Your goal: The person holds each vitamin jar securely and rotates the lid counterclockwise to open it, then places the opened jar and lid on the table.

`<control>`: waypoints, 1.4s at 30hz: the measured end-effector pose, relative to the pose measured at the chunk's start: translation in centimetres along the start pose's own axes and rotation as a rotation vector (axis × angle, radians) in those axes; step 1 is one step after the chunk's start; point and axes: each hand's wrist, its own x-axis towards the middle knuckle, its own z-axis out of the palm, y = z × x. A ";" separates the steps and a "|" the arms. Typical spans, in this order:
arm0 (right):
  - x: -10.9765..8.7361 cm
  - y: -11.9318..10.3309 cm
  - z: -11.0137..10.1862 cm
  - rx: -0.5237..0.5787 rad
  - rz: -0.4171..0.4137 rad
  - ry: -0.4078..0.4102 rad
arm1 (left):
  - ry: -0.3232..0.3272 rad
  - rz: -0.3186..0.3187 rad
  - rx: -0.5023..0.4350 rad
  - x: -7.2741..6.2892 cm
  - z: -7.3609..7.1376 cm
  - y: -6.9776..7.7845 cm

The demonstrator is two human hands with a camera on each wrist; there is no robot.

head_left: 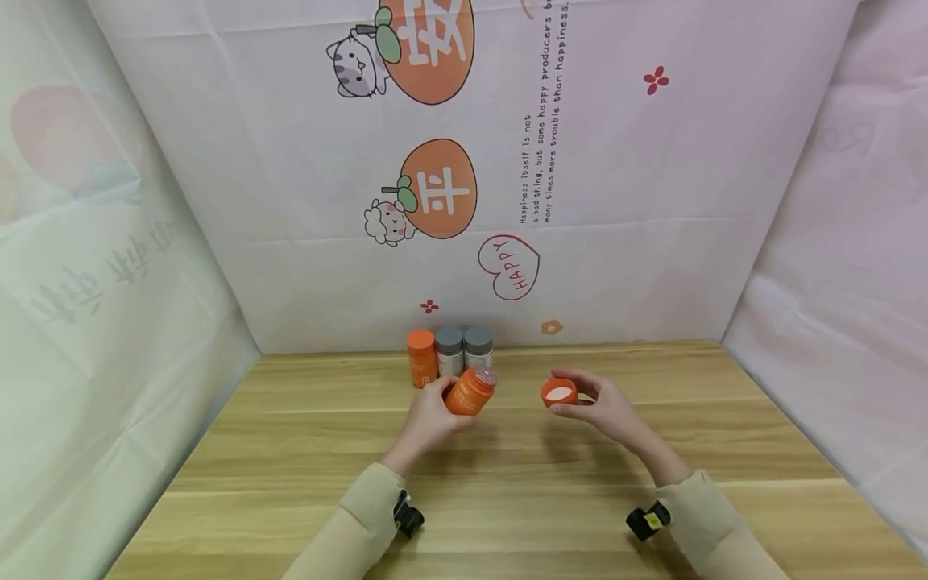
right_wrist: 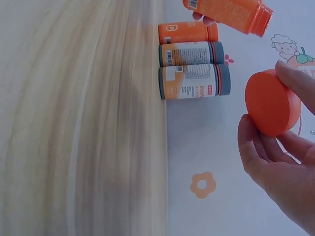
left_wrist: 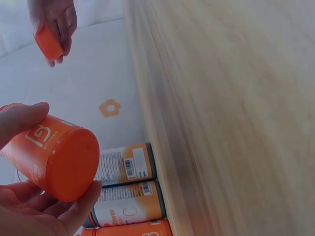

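My left hand (head_left: 433, 415) grips an orange bottle (head_left: 470, 392) above the table, tilted with its uncapped mouth up and to the right. In the left wrist view the thumb and fingers wrap the bottle (left_wrist: 54, 152), whose base faces the camera. To the right, my right hand (head_left: 600, 404) pinches an orange cap (head_left: 559, 393) between thumb and fingers, its pale inner side showing in the head view. The right wrist view shows the outer top of the cap (right_wrist: 271, 102). Bottle and cap are apart.
Behind the left hand stand a capped orange bottle (head_left: 422, 358) and two grey-lidded bottles (head_left: 449, 352), side by side near the back edge of the wooden table (head_left: 507, 499). A printed white cloth (head_left: 616, 266) hangs behind, with more cloth on both sides.
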 end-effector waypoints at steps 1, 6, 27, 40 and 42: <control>0.0 0.1 -0.1 -0.004 0.002 0.001 | 0.002 -0.002 0.002 0.0 -0.2 0.0; -0.1 0.5 -0.4 -0.026 0.008 0.019 | 0.025 0.007 0.019 0.0 -0.7 -0.5; 0.4 2.4 -1.6 -0.122 0.008 0.053 | 0.103 -0.031 0.056 0.6 -2.4 -2.8; 0.8 3.4 -2.4 -0.190 0.012 0.084 | 0.135 -0.080 0.038 1.0 -3.5 -4.1; 0.9 3.4 -2.5 -0.209 0.016 0.087 | 0.138 -0.084 0.040 1.1 -3.6 -4.3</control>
